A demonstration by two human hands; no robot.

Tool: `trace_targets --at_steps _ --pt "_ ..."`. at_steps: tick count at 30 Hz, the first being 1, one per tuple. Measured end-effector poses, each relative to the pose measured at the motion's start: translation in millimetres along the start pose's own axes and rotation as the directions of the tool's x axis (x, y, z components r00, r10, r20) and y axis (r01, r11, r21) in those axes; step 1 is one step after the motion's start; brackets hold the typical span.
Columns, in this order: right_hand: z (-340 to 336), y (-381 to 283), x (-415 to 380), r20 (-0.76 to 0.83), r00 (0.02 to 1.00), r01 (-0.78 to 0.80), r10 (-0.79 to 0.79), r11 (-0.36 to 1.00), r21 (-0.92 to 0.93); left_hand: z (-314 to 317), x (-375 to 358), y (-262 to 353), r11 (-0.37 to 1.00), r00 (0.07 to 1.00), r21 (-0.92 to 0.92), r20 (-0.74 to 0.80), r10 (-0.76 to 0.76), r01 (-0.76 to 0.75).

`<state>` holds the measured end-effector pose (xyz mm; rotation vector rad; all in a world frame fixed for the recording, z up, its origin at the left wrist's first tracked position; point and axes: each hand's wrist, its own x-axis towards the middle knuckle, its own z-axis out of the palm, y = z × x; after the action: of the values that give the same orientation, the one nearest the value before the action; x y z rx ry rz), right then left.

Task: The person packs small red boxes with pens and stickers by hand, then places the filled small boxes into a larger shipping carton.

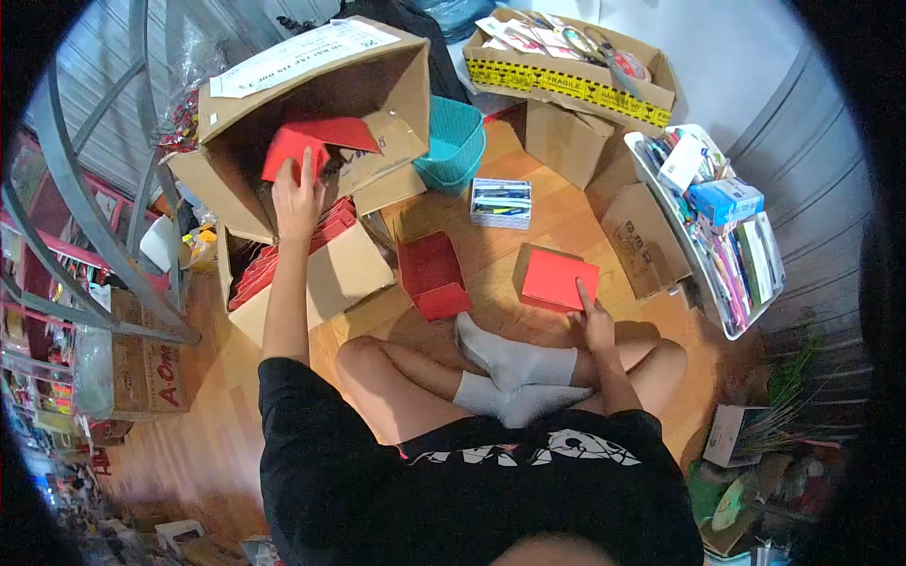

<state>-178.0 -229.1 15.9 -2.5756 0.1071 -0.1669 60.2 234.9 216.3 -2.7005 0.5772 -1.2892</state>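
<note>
Head view — left fingers [308, 164] clamped on red card [344, 133]; right fingers [584, 294] apart — touching red box [557, 276].

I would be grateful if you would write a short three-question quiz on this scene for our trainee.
1. Multiple choice: which thing does the right hand touch?
A) the scissors
B) the closed red box
C) the white tray

2. True or false: the left hand holds a red piece at the open mouth of a carton.

3. Fill in the colour: the basket standing near the pens is ____.

Key: 1 B; 2 true; 3 teal.
</note>
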Motion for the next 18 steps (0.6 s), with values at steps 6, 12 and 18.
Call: trace_targets --at_steps 6,12,18 --pt "4 3 -6 -0.059 0.998 0.013 -0.02 0.995 -0.103 -28 24 35 0.972 0.985 0.175 0.04 -0.168 0.159" --pt "-6 -9 -9 0.049 0.995 -0.085 0.089 0.993 -0.078 7 57 21 0.794 0.727 0.208 0.321 -0.607 0.571" --pt "-18 -9 -10 0.162 0.973 -0.164 0.163 0.986 -0.007 26 22 -1 0.857 0.779 0.12 0.368 -0.507 0.501"
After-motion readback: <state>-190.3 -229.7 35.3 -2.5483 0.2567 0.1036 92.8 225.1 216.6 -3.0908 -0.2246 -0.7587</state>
